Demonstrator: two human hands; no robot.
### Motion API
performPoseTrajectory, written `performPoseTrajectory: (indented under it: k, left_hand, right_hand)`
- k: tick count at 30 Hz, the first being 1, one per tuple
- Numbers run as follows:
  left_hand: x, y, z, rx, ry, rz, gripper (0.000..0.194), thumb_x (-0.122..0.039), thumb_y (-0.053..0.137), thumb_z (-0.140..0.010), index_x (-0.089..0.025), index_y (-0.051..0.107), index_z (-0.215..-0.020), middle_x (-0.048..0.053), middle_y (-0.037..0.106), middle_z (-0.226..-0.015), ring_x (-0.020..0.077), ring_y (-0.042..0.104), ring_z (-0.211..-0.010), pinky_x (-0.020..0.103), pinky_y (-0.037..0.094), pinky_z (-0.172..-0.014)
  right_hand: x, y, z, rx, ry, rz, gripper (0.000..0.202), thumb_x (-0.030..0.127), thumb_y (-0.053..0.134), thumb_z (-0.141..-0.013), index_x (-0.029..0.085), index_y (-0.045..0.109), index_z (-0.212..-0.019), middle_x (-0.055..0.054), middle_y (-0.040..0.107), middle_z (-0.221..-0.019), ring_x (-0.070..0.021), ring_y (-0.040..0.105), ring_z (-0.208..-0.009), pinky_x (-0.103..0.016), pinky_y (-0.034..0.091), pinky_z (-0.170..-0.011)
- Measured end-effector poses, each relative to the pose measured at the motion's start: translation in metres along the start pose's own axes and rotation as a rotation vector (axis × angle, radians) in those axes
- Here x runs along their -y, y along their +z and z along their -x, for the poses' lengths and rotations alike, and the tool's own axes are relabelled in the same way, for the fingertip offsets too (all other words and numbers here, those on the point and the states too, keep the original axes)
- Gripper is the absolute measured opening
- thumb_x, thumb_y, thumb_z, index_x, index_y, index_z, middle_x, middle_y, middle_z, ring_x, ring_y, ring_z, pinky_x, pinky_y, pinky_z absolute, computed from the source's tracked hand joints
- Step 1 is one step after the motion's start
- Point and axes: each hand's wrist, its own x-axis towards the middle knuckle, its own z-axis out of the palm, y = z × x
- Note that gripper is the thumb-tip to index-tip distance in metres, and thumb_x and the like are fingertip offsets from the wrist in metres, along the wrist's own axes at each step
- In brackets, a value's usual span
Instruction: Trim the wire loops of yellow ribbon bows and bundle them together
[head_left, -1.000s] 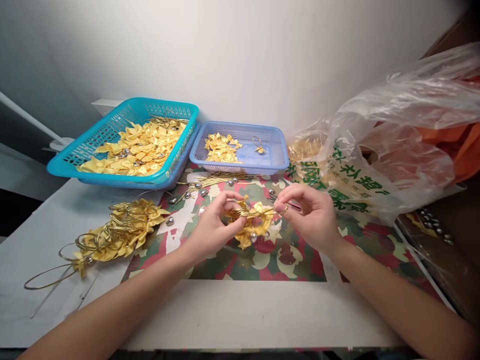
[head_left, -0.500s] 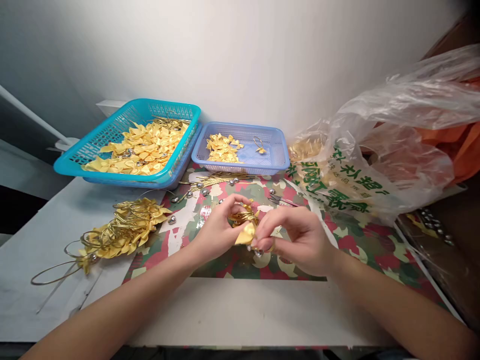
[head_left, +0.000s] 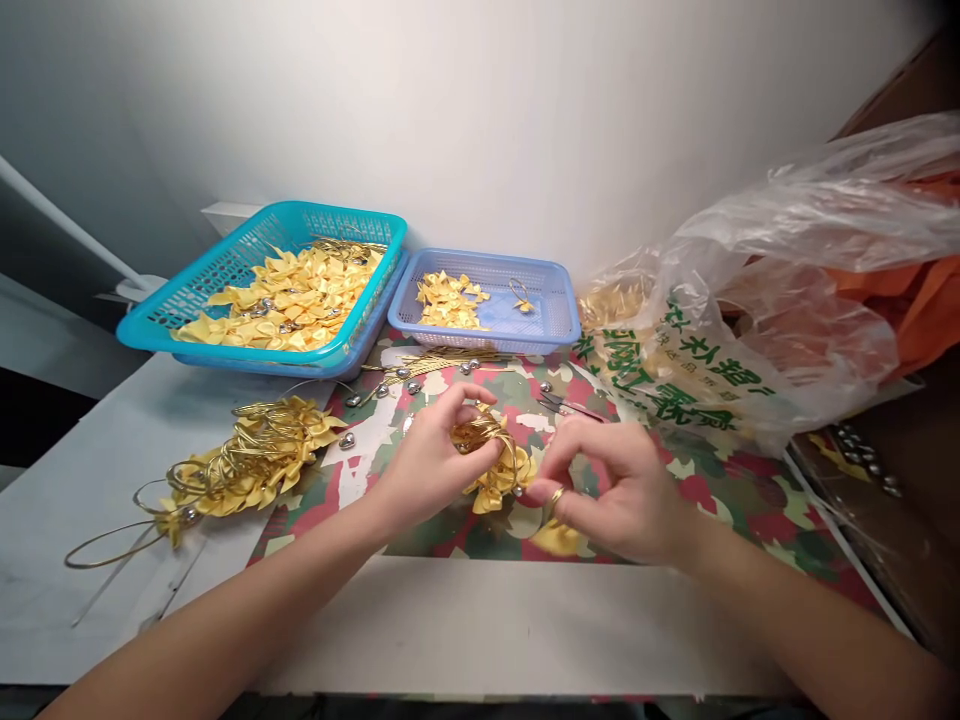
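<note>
Between the thumb and curled fingers of my left hand (head_left: pixel 431 455) is a bunch of gold wire loops with yellow bows (head_left: pixel 491 485). The bows hang below the loops, over the camouflage-patterned sheet (head_left: pixel 465 540). Just to the right, my right hand (head_left: pixel 611 485) is closed in a pinch, with a small gold loop at its fingertips. Under those fingers hangs a yellow bow (head_left: pixel 556 538), blurred by motion. A silver bell shows by the right fingertips; whether it belongs to the bunch or to the pinched bow I cannot tell.
At the left lies a heap of looped bows (head_left: pixel 255 455). Behind stand a turquoise basket (head_left: pixel 375 300) full of bows and a smaller blue basket (head_left: pixel 551 325). Loose silver bells, gold wires (head_left: pixel 442 358) and dark-bladed snips (head_left: pixel 562 403) lie between. A plastic bag (head_left: pixel 712 370) bulges at right.
My right hand has drawn slightly right, away from the left. The bow that was between both hands now hangs below the right fingers, and more of the left hand's bunch shows.
</note>
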Motion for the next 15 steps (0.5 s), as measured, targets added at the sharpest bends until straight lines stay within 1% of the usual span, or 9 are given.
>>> performPoseTrajectory:
  k: [1, 3, 5, 6, 8, 11, 13, 15]
  left_hand:
    - [-0.001, 0.0, 0.0, -0.025, 0.036, -0.067, 0.029, -0.022, 0.061, -0.078, -0.022, 0.053, -0.106, 0.0, 0.066, -0.084, 0.0156, 0.063, -0.068, 0.027, 0.046, -0.061]
    - [-0.004, 0.0, 0.001, -0.073, 0.108, -0.213, 0.029, -0.021, 0.061, -0.076, -0.022, 0.053, -0.105, 0.0, 0.067, -0.085, 0.0189, 0.066, -0.076, 0.034, 0.047, -0.075]
    - [-0.006, -0.002, 0.002, -0.077, 0.162, -0.323, 0.031, -0.022, 0.061, -0.075, -0.023, 0.053, -0.105, 0.001, 0.069, -0.089, 0.0225, 0.066, -0.088, 0.042, 0.043, -0.089]
    - [-0.007, -0.003, 0.003, -0.054, 0.176, -0.349, 0.031, -0.023, 0.061, -0.076, -0.023, 0.053, -0.106, 0.002, 0.069, -0.092, 0.0233, 0.066, -0.091, 0.044, 0.04, -0.092]
    - [-0.007, -0.007, 0.004, 0.025, 0.171, -0.342, 0.032, -0.025, 0.06, -0.077, -0.023, 0.053, -0.108, 0.002, 0.069, -0.094, 0.0229, 0.065, -0.09, 0.043, 0.04, -0.092]
    - [-0.006, -0.011, 0.004, 0.146, 0.141, -0.228, 0.031, -0.024, 0.058, -0.081, -0.023, 0.051, -0.111, 0.001, 0.069, -0.088, 0.0201, 0.065, -0.083, 0.036, 0.043, -0.082]
    - [-0.004, -0.011, 0.004, 0.214, 0.15, -0.162, 0.032, -0.022, 0.057, -0.082, -0.023, 0.05, -0.113, 0.0, 0.069, -0.086, 0.0187, 0.064, -0.081, 0.032, 0.044, -0.077]
    - [-0.002, -0.01, 0.005, 0.253, 0.162, -0.152, 0.035, -0.021, 0.057, -0.082, -0.024, 0.047, -0.115, -0.001, 0.068, -0.085, 0.0186, 0.062, -0.08, 0.032, 0.043, -0.077]
  right_hand:
    - [0.001, 0.006, 0.003, 0.012, 0.05, 0.024, 0.017, 0.013, 0.068, -0.079, 0.019, 0.056, -0.068, 0.005, 0.057, -0.058, -0.0084, 0.052, -0.054, -0.022, 0.042, -0.055]
    - [-0.001, 0.019, 0.008, 0.002, 0.119, 0.083, 0.018, 0.015, 0.067, -0.079, 0.019, 0.053, -0.067, 0.004, 0.057, -0.058, -0.0085, 0.051, -0.052, -0.021, 0.039, -0.052]
    - [-0.008, 0.03, 0.009, -0.041, 0.121, 0.209, 0.017, 0.01, 0.062, -0.075, 0.019, 0.051, -0.066, 0.005, 0.054, -0.058, -0.0089, 0.049, -0.053, -0.022, 0.037, -0.054]
    - [-0.013, 0.033, 0.009, -0.056, 0.117, 0.27, 0.017, 0.005, 0.058, -0.072, 0.019, 0.051, -0.066, 0.005, 0.052, -0.057, -0.0089, 0.048, -0.053, -0.022, 0.037, -0.055]
    - [-0.023, 0.034, 0.008, -0.07, 0.115, 0.338, 0.019, 0.002, 0.054, -0.067, 0.02, 0.049, -0.066, 0.006, 0.049, -0.057, -0.0091, 0.045, -0.053, -0.023, 0.034, -0.055]
    - [-0.035, 0.03, 0.004, -0.085, 0.079, 0.395, 0.017, 0.003, 0.053, -0.069, 0.02, 0.049, -0.07, 0.004, 0.052, -0.063, -0.0117, 0.048, -0.058, -0.025, 0.035, -0.057]
    - [-0.042, 0.027, 0.0, -0.082, 0.023, 0.453, 0.018, 0.005, 0.052, -0.07, 0.021, 0.053, -0.078, 0.0, 0.059, -0.074, -0.0162, 0.054, -0.069, -0.029, 0.039, -0.065]
    - [-0.048, 0.026, -0.005, -0.033, -0.046, 0.462, 0.026, 0.004, 0.052, -0.068, 0.021, 0.054, -0.087, -0.005, 0.063, -0.09, -0.0216, 0.058, -0.086, -0.034, 0.043, -0.075]
